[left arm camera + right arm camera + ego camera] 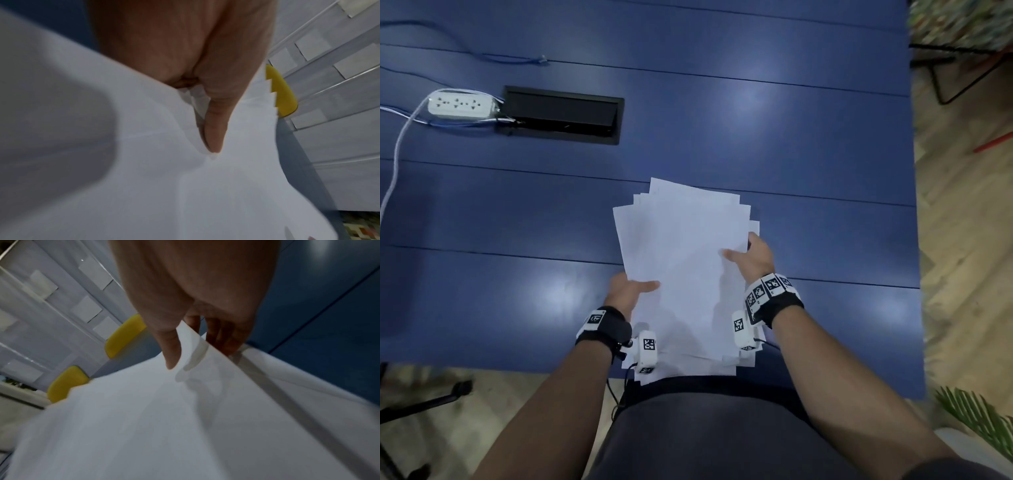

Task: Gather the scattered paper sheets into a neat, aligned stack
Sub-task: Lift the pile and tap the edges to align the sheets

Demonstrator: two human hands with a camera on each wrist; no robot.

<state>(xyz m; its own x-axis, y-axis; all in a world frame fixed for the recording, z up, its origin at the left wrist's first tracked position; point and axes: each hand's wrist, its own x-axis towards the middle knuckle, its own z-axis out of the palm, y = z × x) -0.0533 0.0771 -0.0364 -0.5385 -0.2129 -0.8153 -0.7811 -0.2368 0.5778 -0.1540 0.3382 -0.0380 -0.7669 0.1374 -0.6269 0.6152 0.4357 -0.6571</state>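
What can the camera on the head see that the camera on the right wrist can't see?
Only the head view shows the white power strip, the black rectangular cable hatch set into the table, the left hand, and the sheets' fanned, uneven far corners.

Only the right wrist view shows the yellow rounded chair backs and the fingers curled under the papers' edge.

Both show the stack of white paper sheets, the blue wooden table, and the right hand pinching the stack with its thumb on top.

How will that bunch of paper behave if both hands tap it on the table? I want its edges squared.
The paper sheets probably flex: they are thin and bow between the left hand and right hand. Staggered far corners suggest they slide easily. Likely light.
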